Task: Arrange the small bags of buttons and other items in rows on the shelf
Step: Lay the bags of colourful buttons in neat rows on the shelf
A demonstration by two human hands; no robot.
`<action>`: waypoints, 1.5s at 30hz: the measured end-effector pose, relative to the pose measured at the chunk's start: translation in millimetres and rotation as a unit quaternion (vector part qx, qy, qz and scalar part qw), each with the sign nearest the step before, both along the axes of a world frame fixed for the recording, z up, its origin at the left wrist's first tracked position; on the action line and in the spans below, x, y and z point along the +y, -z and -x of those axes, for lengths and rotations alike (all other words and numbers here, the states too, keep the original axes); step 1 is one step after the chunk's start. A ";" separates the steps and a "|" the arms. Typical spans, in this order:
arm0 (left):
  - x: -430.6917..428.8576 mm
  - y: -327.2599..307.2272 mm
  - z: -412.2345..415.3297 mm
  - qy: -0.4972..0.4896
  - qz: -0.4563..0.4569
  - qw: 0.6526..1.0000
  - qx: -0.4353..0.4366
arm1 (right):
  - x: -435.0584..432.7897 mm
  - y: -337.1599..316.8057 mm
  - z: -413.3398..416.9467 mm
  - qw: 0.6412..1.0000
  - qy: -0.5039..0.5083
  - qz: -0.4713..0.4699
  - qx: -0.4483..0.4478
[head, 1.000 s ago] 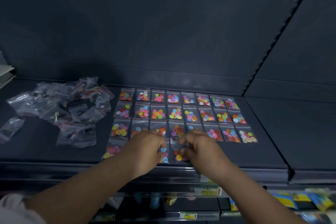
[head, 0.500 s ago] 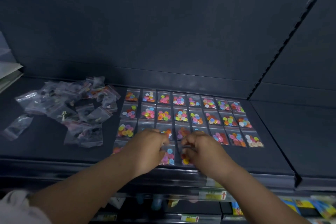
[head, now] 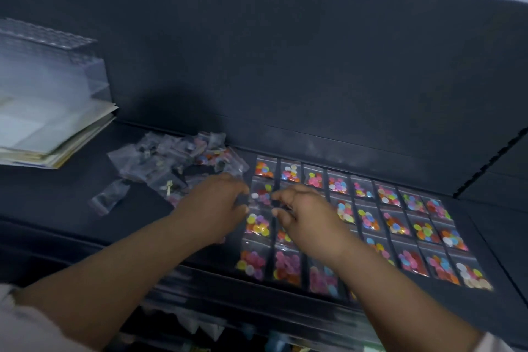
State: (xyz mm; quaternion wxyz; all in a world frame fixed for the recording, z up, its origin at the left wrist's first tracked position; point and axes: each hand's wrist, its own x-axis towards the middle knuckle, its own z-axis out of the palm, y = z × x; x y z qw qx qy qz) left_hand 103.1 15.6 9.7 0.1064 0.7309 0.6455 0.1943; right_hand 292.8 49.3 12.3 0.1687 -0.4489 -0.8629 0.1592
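Note:
Small clear bags of coloured buttons (head: 368,221) lie in neat rows on the dark shelf (head: 71,203). A loose pile of unsorted bags (head: 177,164) sits to their left. My left hand (head: 211,206) and my right hand (head: 303,216) hover with curled fingers over the left columns of the rows. Their fingertips flank one button bag (head: 261,194) in the second row from the back. Motion blur hides whether either hand pinches its edges. My right hand and forearm cover several bags.
A stack of papers and clear plastic boxes (head: 48,111) stands at the far left of the shelf. The dark back panel (head: 285,66) rises behind the bags. A shelf divider (head: 485,168) runs at the right. Lower shelves with goods show below the front edge.
Both hands have left the front row and moved back and left to the leftmost columns, close to the loose pile. The view has swung left, bringing the paper stack into sight.

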 end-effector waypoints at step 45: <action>141.7 37.6 142.1 -0.018 0.002 0.989 0.145 | 151.6 39.0 169.7 0.945 0.263 0.168 -0.100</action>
